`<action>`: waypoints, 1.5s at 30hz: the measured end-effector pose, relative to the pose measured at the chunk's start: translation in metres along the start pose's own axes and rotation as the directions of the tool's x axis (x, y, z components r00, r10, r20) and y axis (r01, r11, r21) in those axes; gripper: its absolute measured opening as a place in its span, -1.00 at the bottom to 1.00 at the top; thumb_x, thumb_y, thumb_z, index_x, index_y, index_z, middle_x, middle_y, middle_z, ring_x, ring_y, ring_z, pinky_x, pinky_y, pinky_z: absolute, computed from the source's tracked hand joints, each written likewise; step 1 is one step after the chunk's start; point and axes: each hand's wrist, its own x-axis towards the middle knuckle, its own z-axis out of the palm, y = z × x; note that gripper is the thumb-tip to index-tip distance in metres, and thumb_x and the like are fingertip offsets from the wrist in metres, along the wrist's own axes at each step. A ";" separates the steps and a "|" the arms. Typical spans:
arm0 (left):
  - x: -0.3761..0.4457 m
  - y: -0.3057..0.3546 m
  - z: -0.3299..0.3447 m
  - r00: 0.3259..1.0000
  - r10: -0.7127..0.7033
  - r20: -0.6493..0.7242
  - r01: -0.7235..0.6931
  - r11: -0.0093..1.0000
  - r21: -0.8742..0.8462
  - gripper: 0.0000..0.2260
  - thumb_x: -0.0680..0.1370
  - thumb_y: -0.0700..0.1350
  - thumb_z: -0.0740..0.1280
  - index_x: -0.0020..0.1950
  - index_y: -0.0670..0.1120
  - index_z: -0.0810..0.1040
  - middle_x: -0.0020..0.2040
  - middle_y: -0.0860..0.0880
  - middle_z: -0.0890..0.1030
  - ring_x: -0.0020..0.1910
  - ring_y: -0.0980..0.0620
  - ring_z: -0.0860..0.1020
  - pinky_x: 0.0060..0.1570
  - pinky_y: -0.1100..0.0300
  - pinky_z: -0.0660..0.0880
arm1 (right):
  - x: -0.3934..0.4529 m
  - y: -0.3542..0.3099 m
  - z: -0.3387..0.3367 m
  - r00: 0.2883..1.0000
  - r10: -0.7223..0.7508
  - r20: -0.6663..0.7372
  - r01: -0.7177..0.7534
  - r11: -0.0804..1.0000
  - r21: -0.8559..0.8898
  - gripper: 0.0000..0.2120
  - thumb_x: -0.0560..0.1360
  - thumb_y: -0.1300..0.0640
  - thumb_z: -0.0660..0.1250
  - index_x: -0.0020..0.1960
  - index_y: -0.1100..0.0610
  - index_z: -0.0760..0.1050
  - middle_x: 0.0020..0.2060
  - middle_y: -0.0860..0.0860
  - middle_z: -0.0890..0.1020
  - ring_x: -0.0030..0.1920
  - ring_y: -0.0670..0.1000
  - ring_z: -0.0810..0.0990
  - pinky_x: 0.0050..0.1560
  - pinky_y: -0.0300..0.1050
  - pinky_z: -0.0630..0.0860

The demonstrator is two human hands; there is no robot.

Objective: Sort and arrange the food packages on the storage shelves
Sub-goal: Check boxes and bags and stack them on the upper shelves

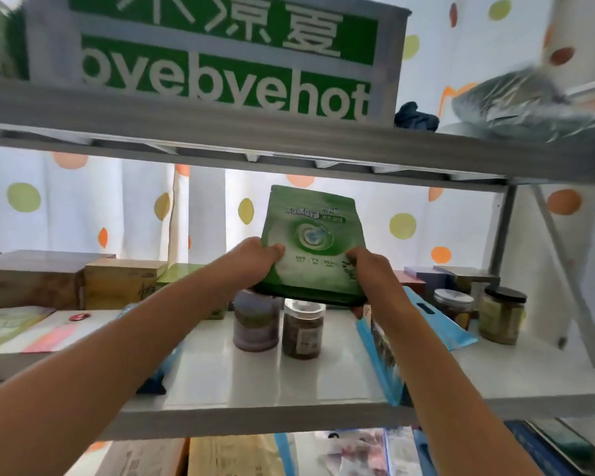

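**Green pouch held upright over the middle shelf**

A person stands at a metal storage rack with both arms stretched forward. Between the hands is a green stand-up pouch (310,242), held upright and slightly tilted, its dark bottom edge hanging just above two jars on the white middle shelf (340,376). The left hand (255,259) grips the pouch's lower left side, thumb curled across the front face, the other fingers hidden behind it. The right hand (370,266) grips the lower right edge, fingers curled round the side; how they lie behind the pouch I cannot tell.

Directly under the pouch stand a jar with purplish contents (256,321) and, just beside it to the right, a jar of dark contents with a label (303,329). A blue flat package (380,352) leans on edge beneath the right forearm. Farther right, near the rack's upright, stand two more jars: one with a pale lid (453,308) and one with a black lid and yellowish contents (503,314). Flat boxes are stacked behind them.

On the left of the same shelf lie a white flat box (49,334) and, behind it, wooden-looking boxes (121,283).

The upper shelf (289,139) carries a large box with green panels and white lettering (220,53), and to its right a grey plastic bag (519,101). Below the middle shelf, more boxes and packets show, blurred. A curtain with coloured dots (426,214) hangs behind the rack.
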 end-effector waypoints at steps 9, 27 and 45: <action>0.088 -0.010 -0.017 0.994 -0.036 -0.099 0.038 0.999 0.013 -0.85 0.67 -0.06 0.22 -0.02 -0.10 0.48 -0.11 -0.04 0.61 -0.20 0.06 0.60 -0.30 0.25 0.51 | 0.114 0.001 0.037 0.978 -0.050 0.202 0.056 0.998 -0.023 -0.66 0.62 0.12 0.25 0.29 0.31 0.53 0.25 0.27 0.59 -0.02 0.08 0.52 -0.18 -0.13 0.49; 0.181 -0.103 -0.031 0.973 0.218 -0.074 -0.227 0.962 -0.151 -0.72 0.52 -0.06 0.37 0.13 -0.22 0.59 0.04 -0.18 0.69 0.02 -0.18 0.68 0.03 -0.18 0.61 | 0.193 0.035 0.108 0.951 -0.111 0.288 0.156 0.978 -0.136 -0.91 0.57 0.28 0.37 0.07 0.21 0.53 -0.03 0.09 0.69 -0.01 0.05 0.69 -0.18 -0.20 0.60; 0.189 -0.103 -0.025 0.913 0.292 -0.286 -0.136 0.877 0.460 -0.39 0.56 -0.06 0.41 0.51 -0.14 0.18 0.41 -0.17 0.42 0.36 -0.18 0.44 0.27 -0.06 0.48 | 0.203 0.042 0.110 0.915 -0.256 0.311 0.388 0.769 -0.508 -0.83 0.49 0.40 0.24 -0.02 0.26 0.57 -0.15 0.10 0.61 -0.13 0.07 0.57 -0.07 0.04 0.56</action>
